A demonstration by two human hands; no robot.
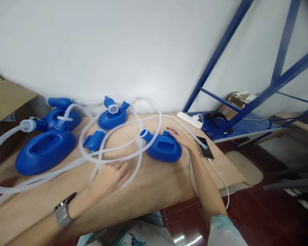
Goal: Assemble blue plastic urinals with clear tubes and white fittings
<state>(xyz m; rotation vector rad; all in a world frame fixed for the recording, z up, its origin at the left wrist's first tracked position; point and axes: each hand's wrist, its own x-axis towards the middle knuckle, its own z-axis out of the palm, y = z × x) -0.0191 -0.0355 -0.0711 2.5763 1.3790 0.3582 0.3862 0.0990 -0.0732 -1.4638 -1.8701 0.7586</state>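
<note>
My left hand [114, 175], somewhat blurred, is closed with curled fingers at a translucent white tube [128, 157] that loops above the table. My right hand [181, 136] lies with outstretched fingers against the top right of a blue plastic urinal bottle [164, 148], beside its short blue stub. This bottle rests on its side, its open white-rimmed neck [143, 133] pointing up and left. Between the hands and the wall is another blue bottle [112, 119] with a spout piece on top. A loose blue spout piece [94, 140] stands on the table, partly behind the tube.
Two more blue bottles [46, 150] with tubing sit at the left, near an open cardboard box [12, 99]. A phone [205, 148] with a white cable and a power strip [189, 119] occupy the right end of the wooden table [154, 184]. Blue metal shelving [220, 44] rises beyond.
</note>
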